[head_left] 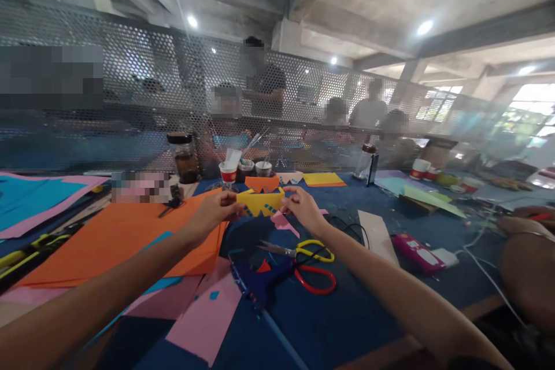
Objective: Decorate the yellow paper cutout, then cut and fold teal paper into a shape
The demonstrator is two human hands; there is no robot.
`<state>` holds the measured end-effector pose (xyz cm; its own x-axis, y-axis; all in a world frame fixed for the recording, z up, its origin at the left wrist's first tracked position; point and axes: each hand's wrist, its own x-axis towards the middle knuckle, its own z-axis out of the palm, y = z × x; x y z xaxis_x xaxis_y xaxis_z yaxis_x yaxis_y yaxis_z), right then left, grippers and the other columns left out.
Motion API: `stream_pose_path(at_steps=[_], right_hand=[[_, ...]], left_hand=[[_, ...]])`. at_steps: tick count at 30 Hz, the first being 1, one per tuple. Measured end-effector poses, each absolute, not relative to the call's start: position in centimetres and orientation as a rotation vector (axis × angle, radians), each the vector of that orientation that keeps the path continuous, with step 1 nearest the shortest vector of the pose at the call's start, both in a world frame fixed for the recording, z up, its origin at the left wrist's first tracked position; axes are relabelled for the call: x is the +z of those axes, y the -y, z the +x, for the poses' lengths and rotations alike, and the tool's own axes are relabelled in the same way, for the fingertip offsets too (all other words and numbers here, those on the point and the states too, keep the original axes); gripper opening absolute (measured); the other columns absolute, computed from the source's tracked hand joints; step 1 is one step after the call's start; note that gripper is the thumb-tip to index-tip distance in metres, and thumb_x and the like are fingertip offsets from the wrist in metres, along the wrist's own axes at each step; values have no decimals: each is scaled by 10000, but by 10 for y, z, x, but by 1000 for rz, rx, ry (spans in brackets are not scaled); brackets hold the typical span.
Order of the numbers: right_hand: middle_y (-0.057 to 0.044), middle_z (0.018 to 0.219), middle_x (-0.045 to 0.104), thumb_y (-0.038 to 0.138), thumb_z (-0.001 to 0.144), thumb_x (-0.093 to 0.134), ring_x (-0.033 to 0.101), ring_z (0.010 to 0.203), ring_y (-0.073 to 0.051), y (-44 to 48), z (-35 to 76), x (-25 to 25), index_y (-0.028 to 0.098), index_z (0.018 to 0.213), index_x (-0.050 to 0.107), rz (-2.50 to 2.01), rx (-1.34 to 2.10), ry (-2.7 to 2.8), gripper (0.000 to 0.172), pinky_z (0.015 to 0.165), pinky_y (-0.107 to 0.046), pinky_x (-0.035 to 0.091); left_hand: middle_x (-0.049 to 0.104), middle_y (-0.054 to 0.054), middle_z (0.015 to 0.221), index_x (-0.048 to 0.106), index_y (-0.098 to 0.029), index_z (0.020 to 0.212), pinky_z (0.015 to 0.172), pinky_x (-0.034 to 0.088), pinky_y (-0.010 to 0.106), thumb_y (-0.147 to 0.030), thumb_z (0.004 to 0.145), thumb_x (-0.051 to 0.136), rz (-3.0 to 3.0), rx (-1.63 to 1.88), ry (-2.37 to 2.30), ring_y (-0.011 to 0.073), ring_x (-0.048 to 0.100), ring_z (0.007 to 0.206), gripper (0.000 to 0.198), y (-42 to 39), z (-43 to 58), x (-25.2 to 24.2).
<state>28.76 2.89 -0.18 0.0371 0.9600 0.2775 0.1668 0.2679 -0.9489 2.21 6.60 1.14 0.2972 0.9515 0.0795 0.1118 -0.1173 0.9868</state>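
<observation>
1. Yellow cut-paper piece with notched lower edge and small blue patches (261, 203) is held up above the blue-covered table (347, 324), beyond the tools and short of the row of cups.
2. Nearest on the table lies a dark blue glue gun (254, 286), a translucent stick running from its rear toward the near edge. Left of it rests a flat pink paper sheet (203, 326) bearing a small blue scrap.
3. Just past the gun's body, a pair of metal scissors with one yellow and one red handle loop (281, 250) lies with blades parted, pointing left. Whether gun and scissors touch, I cannot tell.
4. Farther left spreads a large orange paper sheet (143, 237); well to the right lies a magenta rectangular object (417, 252), near a pale paper strip (378, 235).
5. The left hand (219, 209) pinches the yellow piece's left end, fingers closed on it; the right hand (300, 206) grips the right end between thumb and fingers.
6. Behind the piece are an orange zigzag-cut paper (261, 182), a red-and-white paper cup (228, 173) and a dark-lidded glass jar (185, 163).
7. Farthest, a perforated grey metal screen (151, 63) stands, with several people visible through it.
</observation>
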Motion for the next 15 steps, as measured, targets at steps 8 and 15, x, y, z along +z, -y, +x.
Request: stream_pose_path(at_steps=[8, 15], right_hand=[[70, 614, 687, 235, 837, 737, 716, 562, -142, -77, 297, -9, 199, 1118, 650, -1247, 848, 1429, 297, 603, -241, 575], [74, 626, 678, 149, 848, 678, 694, 568, -124, -96, 308, -16, 219, 1128, 698, -1311, 820, 1509, 289, 528, -189, 515]], left_hand=[[735, 74, 1112, 671, -152, 1191, 829, 630, 400, -343, 957, 752, 1443, 920, -1080, 211, 728, 935, 313, -112, 31, 0], [663, 112, 1342, 629, -182, 1342, 934, 610, 485, -375, 1006, 686, 1434, 864, -1080, 265, 692, 1121, 392, -130, 43, -5]])
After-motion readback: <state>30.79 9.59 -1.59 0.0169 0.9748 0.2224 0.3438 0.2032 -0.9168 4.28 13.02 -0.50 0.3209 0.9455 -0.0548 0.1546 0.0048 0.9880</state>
